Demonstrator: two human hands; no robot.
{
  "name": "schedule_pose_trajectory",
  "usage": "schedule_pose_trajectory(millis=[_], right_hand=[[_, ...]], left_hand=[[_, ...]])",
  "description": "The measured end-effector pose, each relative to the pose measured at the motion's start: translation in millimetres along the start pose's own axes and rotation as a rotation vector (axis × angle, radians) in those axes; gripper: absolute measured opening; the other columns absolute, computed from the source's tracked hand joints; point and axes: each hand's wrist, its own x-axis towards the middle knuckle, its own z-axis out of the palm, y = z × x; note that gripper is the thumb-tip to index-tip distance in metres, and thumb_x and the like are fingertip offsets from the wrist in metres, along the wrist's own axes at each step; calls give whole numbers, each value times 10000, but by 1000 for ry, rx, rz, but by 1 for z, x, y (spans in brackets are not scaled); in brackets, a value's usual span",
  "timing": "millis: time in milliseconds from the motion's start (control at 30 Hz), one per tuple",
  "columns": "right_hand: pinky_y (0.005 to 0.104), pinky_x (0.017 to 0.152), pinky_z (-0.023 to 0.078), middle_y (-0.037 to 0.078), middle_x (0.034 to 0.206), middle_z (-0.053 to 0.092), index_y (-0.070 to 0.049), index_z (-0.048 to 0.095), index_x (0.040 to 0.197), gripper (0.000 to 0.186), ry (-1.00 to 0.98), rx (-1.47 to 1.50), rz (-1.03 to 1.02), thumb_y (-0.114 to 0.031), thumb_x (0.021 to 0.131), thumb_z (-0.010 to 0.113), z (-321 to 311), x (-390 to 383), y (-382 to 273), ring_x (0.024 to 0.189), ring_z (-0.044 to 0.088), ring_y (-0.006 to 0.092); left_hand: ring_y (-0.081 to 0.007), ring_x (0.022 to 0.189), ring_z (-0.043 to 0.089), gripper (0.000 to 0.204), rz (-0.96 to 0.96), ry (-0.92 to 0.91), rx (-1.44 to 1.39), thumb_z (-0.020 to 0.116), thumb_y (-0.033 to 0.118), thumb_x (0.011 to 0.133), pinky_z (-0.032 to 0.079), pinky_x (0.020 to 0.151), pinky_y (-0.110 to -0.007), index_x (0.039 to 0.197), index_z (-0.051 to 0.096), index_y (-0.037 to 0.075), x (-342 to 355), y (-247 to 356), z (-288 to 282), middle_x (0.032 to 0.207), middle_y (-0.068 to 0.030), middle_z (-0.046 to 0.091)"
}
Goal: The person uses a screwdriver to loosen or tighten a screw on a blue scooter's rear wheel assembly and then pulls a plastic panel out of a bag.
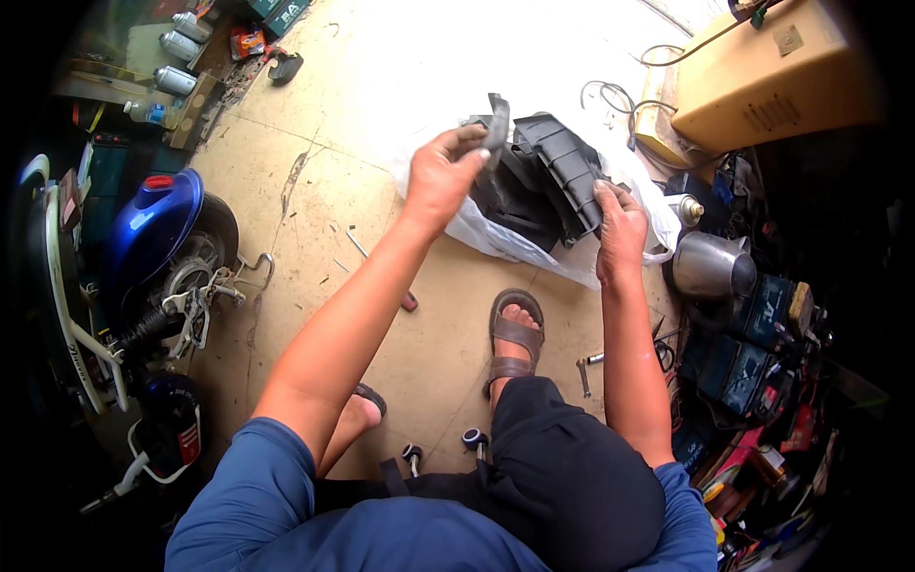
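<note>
Pinched between the thumb and fingers of my left hand (440, 179) is a small curved dark grey plastic piece (498, 126), raised above the floor. My right hand (621, 234) grips the lower right edge of a black ribbed plastic panel (558, 167). More black plastic parts (519, 205) lie beside and under the panel, partly hidden by it and by my left hand. Beneath them spreads a crumpled white plastic bag (500, 246).
A screwdriver (409, 301) lies on the floor between my arms, and a wrench (584, 378) right of my sandalled foot. Leftward stands a blue motorbike (157, 229). On the right are a metal jug (715, 265), stacked batteries (748, 367) and a tan machine (762, 81) with cables.
</note>
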Motion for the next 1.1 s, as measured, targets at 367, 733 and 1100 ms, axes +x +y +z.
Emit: schedule_pose_trajectory(millis=[367,733,1100], right_hand=[[220,708,586,99,1049,712,113,466,1418,550,-361,299,190,-157,1011,717,56,-66,-49,824,703,110],[212,718,529,62,1073,720,48,625,1309,414,-61,-142,-155,-203,1003,744,21,-51,-27,862,664,92],[221,785,571,40,1110,710,23,578,1363,441,-404,255,344,-107,973,735,33,-68,-35,900,684,87]], left_hand=[[-358,1262,645,605,260,-161,383,682,8,873,531,1053,-398,1456,519,11,-66,-19,33,1369,-194,641],[-172,1008,651,540,-253,29,-637,599,-34,869,537,910,-323,1401,509,-20,-61,-3,-1,1169,-97,665],[-228,1142,656,520,-275,-152,-449,626,-14,883,542,1021,-388,1387,503,-33,-81,23,-40,1262,-166,648]])
